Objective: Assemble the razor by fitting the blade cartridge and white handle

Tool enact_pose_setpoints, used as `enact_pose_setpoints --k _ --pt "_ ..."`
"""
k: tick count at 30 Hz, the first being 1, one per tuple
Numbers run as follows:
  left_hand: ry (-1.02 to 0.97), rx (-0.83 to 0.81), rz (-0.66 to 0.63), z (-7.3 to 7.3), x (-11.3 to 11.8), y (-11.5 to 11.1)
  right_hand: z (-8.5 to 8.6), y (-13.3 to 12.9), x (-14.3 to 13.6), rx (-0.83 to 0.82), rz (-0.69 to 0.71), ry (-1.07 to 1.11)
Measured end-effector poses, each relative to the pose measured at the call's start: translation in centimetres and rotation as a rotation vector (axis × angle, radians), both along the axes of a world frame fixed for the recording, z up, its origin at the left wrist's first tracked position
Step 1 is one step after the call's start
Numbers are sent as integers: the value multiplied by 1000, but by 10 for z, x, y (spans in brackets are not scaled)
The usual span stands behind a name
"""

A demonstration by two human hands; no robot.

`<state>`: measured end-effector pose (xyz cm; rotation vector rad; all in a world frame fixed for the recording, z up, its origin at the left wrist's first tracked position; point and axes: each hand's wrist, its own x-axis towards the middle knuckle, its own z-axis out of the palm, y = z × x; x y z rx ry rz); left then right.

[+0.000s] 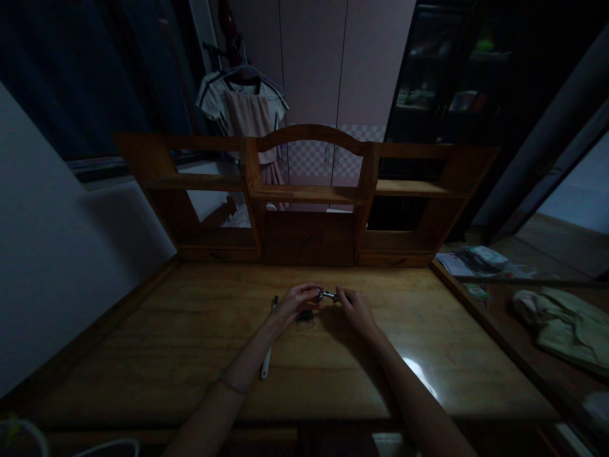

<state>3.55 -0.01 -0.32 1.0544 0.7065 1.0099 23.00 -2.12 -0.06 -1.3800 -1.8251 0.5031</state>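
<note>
Above the middle of the desk, my two hands meet at a short silver-and-black tool (328, 294) that looks like a razor. The fingers of my left hand (299, 301) are closed round its left end, partly hiding the head. My right hand (354, 306) pinches the other end between thumb and fingers. Below my left hand lies a small dark item with clear plastic (306, 318), too dim to name. A long, thin light-coloured handle (266, 363) with a dark upper end rests on the desk, partly behind my left wrist.
The wooden desk (190, 343) has a raised shelf unit (309, 197) along its back edge. Papers and plastic bags (480, 259) lie beyond the right edge, near a pale cloth bag (566, 324). A white cable (109, 444) shows at lower left.
</note>
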Motion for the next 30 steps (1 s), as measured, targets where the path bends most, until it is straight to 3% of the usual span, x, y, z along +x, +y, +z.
enact_pose_setpoints --k 13,15,19,21,23,25,28,30 --pt "36 20 -12 -3 1 1 2 -1 -1 -37 15 15" --pt "140 91 116 -1 1 3 4 -2 -3 -19 31 37" --pt "624 408 652 16 -13 6 6 1 -3 41 53 121" --pt "932 495 748 25 -28 -1 5 3 0 86 37 164" --pt "1210 514 672 27 -46 -16 3 5 2 115 -5 172" --pt "1381 465 558 20 -63 -39 0 5 4 119 -44 156" --pt "1416 345 349 0 -76 -71 -3 3 2 114 -78 151" --pt "1391 322 284 -11 -76 -85 -1 2 0 106 -98 159"
